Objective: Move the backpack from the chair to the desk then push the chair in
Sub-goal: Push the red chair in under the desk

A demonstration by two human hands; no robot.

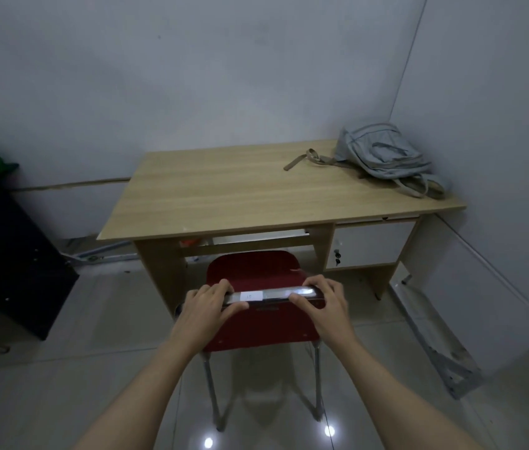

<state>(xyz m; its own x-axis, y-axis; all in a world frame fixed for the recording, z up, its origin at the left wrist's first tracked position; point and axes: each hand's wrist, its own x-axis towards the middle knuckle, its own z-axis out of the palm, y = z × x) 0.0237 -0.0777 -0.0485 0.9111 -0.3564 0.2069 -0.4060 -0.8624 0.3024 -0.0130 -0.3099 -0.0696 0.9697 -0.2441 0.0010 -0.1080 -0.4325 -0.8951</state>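
Chair (258, 280): seat front lying just under desk (224, 193) edge, straight ahead; left hand (206, 308) and right hand (323, 300) curling closed over backrest top rail; backpack (386, 155) resting on desk's far right corner

two bare forearms, no sleeves, watch or rings showing, ending in the left hand (206, 308) and right hand (325, 302).
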